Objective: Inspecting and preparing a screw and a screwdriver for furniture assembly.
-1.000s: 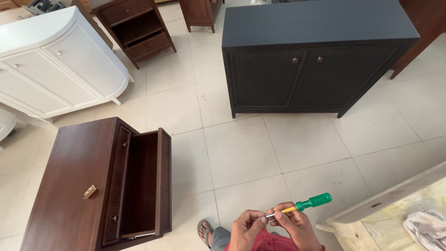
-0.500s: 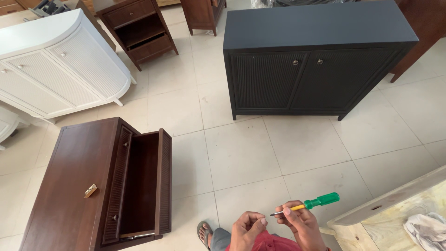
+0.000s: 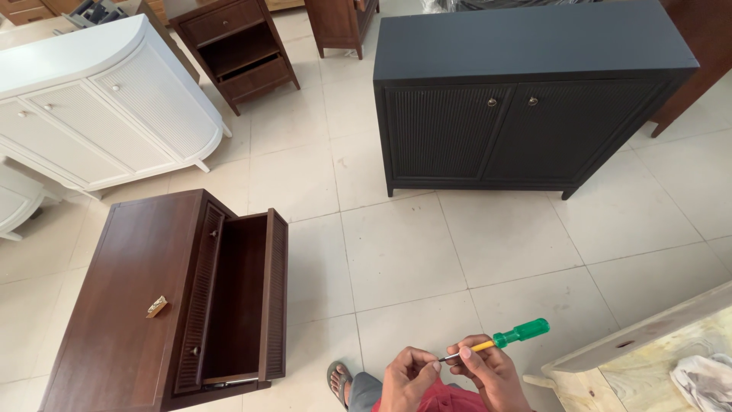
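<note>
From the head view we stand on a pale tiled floor (image 3: 396, 252) among furniture: a black cabinet (image 3: 526, 99), a white sideboard (image 3: 99, 107), and a brown cabinet (image 3: 160, 305) lying on its back. Low in frame, our right hand (image 3: 496, 374) grips a green-handled screwdriver (image 3: 496, 341); our left hand's (image 3: 408, 378) fingers pinch its tip.

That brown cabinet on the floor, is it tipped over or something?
Yes. The brown cabinet lies on its back on the tiles, front facing up with its compartment open, while the black cabinet and white cabinet stand upright. A small brass piece rests loose on it.
</note>
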